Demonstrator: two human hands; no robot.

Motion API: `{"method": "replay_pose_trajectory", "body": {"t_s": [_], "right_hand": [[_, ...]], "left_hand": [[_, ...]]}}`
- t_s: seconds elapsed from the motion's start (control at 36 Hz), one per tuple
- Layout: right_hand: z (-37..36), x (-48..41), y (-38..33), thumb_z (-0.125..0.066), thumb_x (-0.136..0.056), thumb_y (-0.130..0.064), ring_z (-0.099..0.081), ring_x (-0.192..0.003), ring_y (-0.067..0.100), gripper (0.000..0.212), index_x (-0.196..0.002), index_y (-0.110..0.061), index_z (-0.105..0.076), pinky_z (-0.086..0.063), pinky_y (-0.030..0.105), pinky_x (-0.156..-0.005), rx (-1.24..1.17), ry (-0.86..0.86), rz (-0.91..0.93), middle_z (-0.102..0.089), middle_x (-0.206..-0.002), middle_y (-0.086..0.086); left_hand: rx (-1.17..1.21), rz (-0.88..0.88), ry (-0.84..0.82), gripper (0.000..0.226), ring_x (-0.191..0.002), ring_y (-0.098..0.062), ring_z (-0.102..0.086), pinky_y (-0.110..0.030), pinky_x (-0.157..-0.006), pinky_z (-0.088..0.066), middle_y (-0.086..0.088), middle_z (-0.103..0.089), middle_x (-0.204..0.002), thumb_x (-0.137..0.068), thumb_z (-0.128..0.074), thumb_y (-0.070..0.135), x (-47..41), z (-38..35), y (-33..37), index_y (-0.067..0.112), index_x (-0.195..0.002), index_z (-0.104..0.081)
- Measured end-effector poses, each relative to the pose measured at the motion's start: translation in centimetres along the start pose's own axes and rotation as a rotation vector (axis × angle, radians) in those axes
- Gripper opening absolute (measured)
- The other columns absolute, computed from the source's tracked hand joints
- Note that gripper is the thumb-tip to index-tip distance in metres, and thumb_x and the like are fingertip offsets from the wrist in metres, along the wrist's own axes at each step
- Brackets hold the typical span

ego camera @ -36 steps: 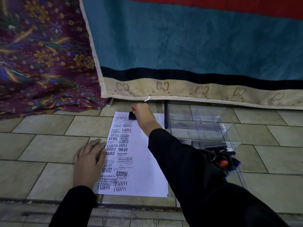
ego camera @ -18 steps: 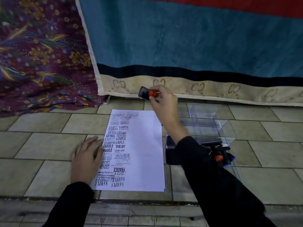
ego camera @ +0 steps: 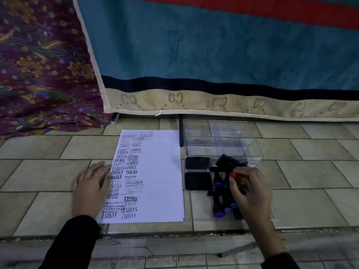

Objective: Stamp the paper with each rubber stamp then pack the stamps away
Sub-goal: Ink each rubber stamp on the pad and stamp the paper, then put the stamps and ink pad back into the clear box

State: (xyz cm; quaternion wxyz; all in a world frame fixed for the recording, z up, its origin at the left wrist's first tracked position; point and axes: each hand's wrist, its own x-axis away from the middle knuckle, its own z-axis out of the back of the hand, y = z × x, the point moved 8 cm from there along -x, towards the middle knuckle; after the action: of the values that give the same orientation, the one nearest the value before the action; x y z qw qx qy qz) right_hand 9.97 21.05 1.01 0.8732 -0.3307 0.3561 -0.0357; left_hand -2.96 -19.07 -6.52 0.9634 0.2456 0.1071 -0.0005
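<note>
The left hand (ego camera: 91, 191) lies flat, palm down, with its fingers (ego camera: 101, 167) straight and slightly spread. The fingertips press on the left edge of the paper (ego camera: 161, 171), and the rest of the hand rests on the tiled floor (ego camera: 310, 171). The paper lies square on the tiles. Printed marks fill its left half, and its right half shows plain white. The right hand (ego camera: 252, 193) is to the right of the paper, with fingers and thumb curled round the red-knobbed stamp (ego camera: 227, 162). It holds the stamp tilted, with the black base pointing up and away. The stamp is above the pile of purple-tipped stamps (ego camera: 218, 202), just beside the open ink pad (ego camera: 197, 172). The ink pad lies against the right edge of the paper, with its two halves one behind the other. The clear box (ego camera: 252, 150) stands directly behind the ink pad and the held stamp. A black rod (ego camera: 181, 133) lies between the box and the far right corner of the paper. Behind everything, the blanket (ego camera: 213, 55) hem meets the floor, with the patterned cloth (ego camera: 38, 65) to its left. Bare tile extends to the right of the right hand and to the left of the left hand.
</note>
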Motion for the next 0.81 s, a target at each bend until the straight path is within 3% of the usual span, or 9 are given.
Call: {"method": "replay_pose_trajectory", "body": {"t_s": [0.08,0.28,0.39,0.47,0.56,0.81], "right_hand": [[0.6,1.8,0.5,-0.061,-0.08,-0.017,-0.057,-0.088,0.011,0.014,-0.09,-0.008,-0.065,-0.043,0.008,-0.079,0.033,-0.006,0.013,-0.06,-0.097,0.003],[3.4,4.5,3.2,-0.066,-0.076,-0.015,-0.055,-0.091,0.002,0.016,-0.092,-0.015,-0.063,-0.041,0.01,-0.081,0.066,0.141,-0.086,-0.055,-0.095,-0.003],[3.8,5.2,4.1,-0.061,-0.078,-0.024,-0.055,-0.094,0.003,0.012,-0.09,-0.022,-0.06,-0.038,0.008,-0.082,0.062,0.104,-0.082,-0.053,-0.095,-0.008],[3.3,5.5,4.9,-0.07,-0.074,-0.01,-0.054,-0.096,0.003,0.022,-0.088,-0.023,-0.058,-0.036,0.006,-0.082,0.101,0.05,-0.079,-0.051,-0.098,-0.008],[2.7,5.8,5.6,-0.077,-0.063,0.006,-0.054,-0.091,0.007,0.04,-0.084,-0.021,-0.057,-0.036,0.004,-0.079,0.155,-0.01,-0.086,-0.05,-0.1,-0.004],[2.3,5.6,5.8,-0.078,-0.057,0.012,-0.045,-0.086,0.0,0.038,-0.077,-0.012,-0.058,-0.032,-0.003,-0.076,0.23,-0.065,-0.091,-0.045,-0.098,-0.004]], "left_hand": [[0.007,0.004,-0.003,0.045,-0.127,-0.028,-0.044,-0.043,-0.11,-0.022,0.001,-0.055,-0.137,-0.089,-0.038,0.041,0.0,0.0,0.1,0.023,-0.12,-0.065],[0.029,-0.003,0.01,0.047,-0.128,-0.028,-0.045,-0.042,-0.109,-0.022,0.0,-0.055,-0.137,-0.092,-0.034,0.039,0.2,0.2,0.2,0.022,-0.122,-0.065],[0.036,-0.008,0.022,0.042,-0.129,-0.028,-0.044,-0.042,-0.11,-0.021,0.0,-0.055,-0.138,-0.096,-0.034,0.035,0.1,0.1,0.0,0.022,-0.122,-0.065],[0.04,-0.005,0.02,0.032,-0.129,-0.027,-0.043,-0.042,-0.11,-0.02,-0.001,-0.054,-0.139,-0.102,-0.04,0.026,0.0,-0.2,-0.3,0.022,-0.122,-0.065],[0.046,-0.01,0.01,0.043,-0.128,-0.027,-0.044,-0.041,-0.11,-0.02,-0.001,-0.055,-0.138,-0.097,-0.033,0.036,0.0,-0.2,-0.2,0.022,-0.122,-0.065],[0.063,0.005,-0.001,0.047,-0.13,-0.02,-0.042,-0.037,-0.112,-0.016,0.004,-0.053,-0.14,-0.092,-0.031,0.041,-0.3,-0.6,-0.9,0.026,-0.122,-0.065]]}}
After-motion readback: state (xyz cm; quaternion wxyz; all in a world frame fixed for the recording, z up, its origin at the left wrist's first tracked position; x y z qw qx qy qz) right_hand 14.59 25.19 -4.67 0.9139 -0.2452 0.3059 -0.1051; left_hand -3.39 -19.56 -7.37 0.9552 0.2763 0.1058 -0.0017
